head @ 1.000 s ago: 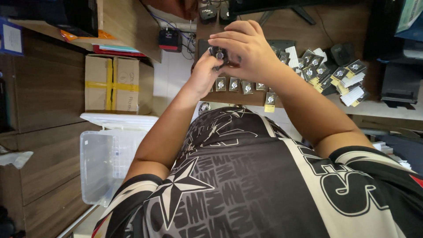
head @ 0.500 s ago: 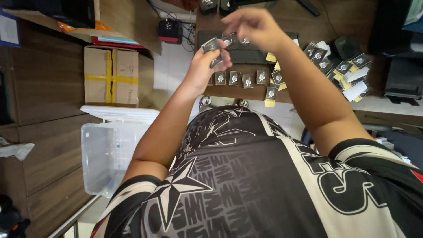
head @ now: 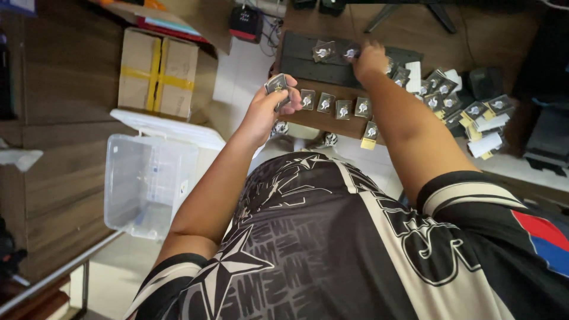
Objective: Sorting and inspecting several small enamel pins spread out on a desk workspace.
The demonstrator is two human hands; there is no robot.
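We've got a small dark carded packet pinched in our left hand, thumb over the front, fingers wrapped behind it, held up just off the near edge of the wooden desk. Right hand is out over the dark keyboard, fingers curled down on or at another packet; can't tell whether it's actually gripped, the fingertips hide it. One more packet lies on the keyboard just left of that. A row of like packets runs along the desk's near edge, between our two hands, with one yellow-tagged one hanging at the edge. A bigger loose pile of packets sits to the right of our right forearm, some with white and yellow card backs. Left of the desk, on the floor: a clear plastic bin with its lid, and a taped cardboard box beyond it.
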